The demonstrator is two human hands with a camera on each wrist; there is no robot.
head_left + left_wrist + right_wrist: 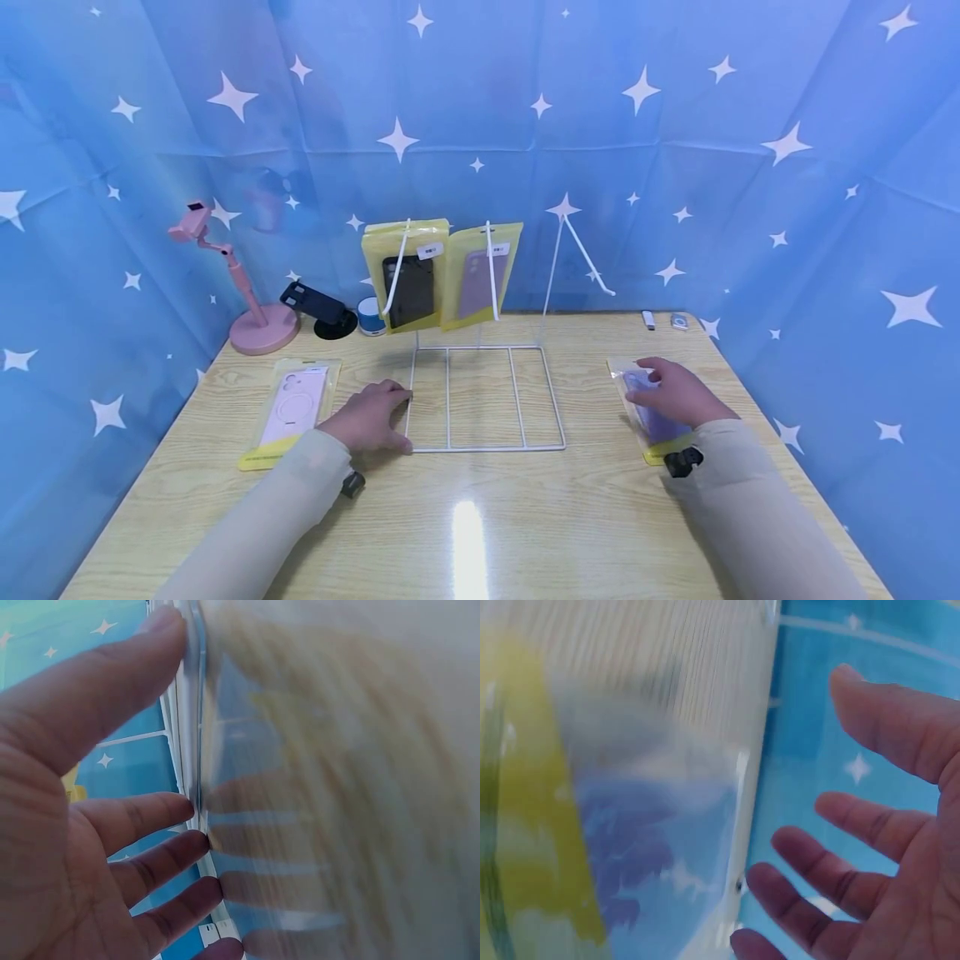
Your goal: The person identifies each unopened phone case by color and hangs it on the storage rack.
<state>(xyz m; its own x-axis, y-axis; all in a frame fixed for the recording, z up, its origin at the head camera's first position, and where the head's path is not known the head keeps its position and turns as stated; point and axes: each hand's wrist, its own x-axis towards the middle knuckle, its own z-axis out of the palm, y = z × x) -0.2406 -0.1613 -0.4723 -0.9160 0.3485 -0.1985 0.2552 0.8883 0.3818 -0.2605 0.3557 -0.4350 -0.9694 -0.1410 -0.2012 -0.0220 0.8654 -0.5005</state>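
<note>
A white wire rack point(484, 400) stands mid-table, its grid base flat on the wood. Two yellow packets hang from its hooks, one with a black phone case point(408, 282) and one with a mauve case point(480, 275); the right hook point(588, 254) is bare. My left hand point(371, 417) rests on the table, fingers straight against the base's left wire point(187, 750). My right hand point(671, 392) lies with spread fingers point(832, 877) over a clear packet holding a purple case point(658, 427), which shows blurred in the right wrist view point(630, 825). A third packet with a white case point(291, 407) lies left of the left hand.
At the back left stand a pink phone stand point(243, 300), a black holder point(318, 304) and a small blue-and-white speaker point(369, 317). Two small items point(648, 319) point(679, 321) lie at the back right. A blue starred cloth point(480, 100) walls in the table on three sides.
</note>
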